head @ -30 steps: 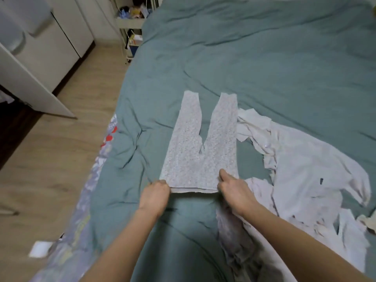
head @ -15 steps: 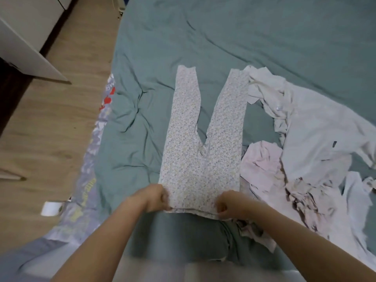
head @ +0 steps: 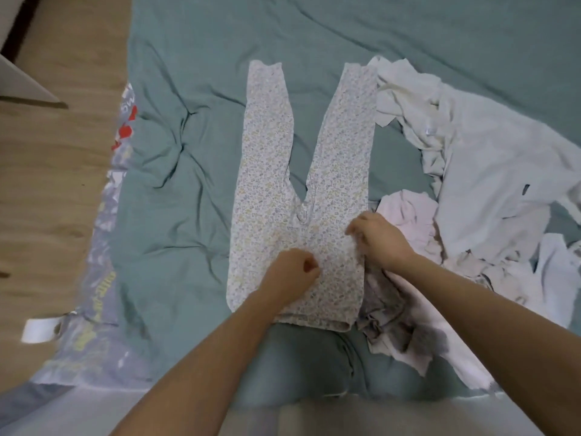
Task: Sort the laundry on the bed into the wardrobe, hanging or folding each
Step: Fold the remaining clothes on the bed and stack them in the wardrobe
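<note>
Early stage: small floral-print cotton trousers (head: 301, 196) flat mid-frame on teal bed (head: 188, 215), unfolded, left hand (head: 294, 272) and right hand (head: 375, 239) pinching them, pale laundry heap (head: 471, 190) right untouched.

Floral-print leggings (head: 276, 171) — tiny pastel flowers on white — on a teal bedspread (head: 195, 215), beside white laundry (head: 490, 171).

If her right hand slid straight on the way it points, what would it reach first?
The right hand points up-left across the floral leggings, so probably their crotch seam; past that, bare green bedcover.
</note>
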Tool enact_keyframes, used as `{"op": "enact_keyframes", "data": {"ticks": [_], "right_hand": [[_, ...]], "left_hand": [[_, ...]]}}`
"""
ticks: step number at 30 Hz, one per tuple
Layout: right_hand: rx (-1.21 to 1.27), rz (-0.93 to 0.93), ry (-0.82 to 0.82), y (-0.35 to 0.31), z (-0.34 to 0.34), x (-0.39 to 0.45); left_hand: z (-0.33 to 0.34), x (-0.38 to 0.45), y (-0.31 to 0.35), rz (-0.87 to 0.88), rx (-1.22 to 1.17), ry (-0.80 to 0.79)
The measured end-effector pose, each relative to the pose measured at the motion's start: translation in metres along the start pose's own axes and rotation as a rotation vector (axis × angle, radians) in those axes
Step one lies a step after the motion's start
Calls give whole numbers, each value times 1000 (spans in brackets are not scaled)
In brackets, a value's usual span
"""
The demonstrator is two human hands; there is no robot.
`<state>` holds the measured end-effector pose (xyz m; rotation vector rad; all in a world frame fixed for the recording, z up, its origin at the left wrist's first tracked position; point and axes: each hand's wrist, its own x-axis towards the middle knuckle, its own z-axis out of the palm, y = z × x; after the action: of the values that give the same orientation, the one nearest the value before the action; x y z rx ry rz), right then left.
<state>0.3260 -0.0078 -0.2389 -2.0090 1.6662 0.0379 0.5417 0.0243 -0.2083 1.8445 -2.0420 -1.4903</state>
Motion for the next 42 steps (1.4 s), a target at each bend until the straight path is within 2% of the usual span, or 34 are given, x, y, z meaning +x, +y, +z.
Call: {"op": "enact_keyframes", "data": {"ticks": [2,4,7,11,13,16,18,20,23,27,31,33,37,39,42], "right_hand": [[-179,-265,-27,13,1,1],[-282,-435,-74,27,3,6],[-314,-505,-131,39,5,13],[-305,-485,-83,41,4,18],[-260,-462,-40,42,3,19],[-96,-357,20,36,-2,17],[13,-278,45,25,-9,16],[111,-312,141,6,-21,21],[98,-421,185,-31,-39,42],[-33,-598,73,-92,-40,82],[-135,-726,8,-143,-12,115],[-138,-705,4,-160,6,131],[-40,-553,-45,-172,35,148],[82,-431,78,-167,33,142],[288,-106,382,-145,18,123]], "left_hand": [[35,-4,3,13,57,-93],[64,-9,6,55,183,-158],[91,-16,14,152,386,-184],[99,-10,22,170,607,-144],[95,-6,25,139,511,-115],[77,-9,24,91,134,-49],[54,-19,21,56,-32,21],[28,-33,15,52,-123,46],[-1,-51,-3,17,-105,167],[-15,-69,-50,-294,-181,468],[-28,-76,-91,-562,-95,474],[-32,-69,-108,-609,-63,420],[-38,-47,-132,-537,-60,188],[-46,-33,-133,-464,-99,157],[-61,-9,-132,-410,-158,198]]}}
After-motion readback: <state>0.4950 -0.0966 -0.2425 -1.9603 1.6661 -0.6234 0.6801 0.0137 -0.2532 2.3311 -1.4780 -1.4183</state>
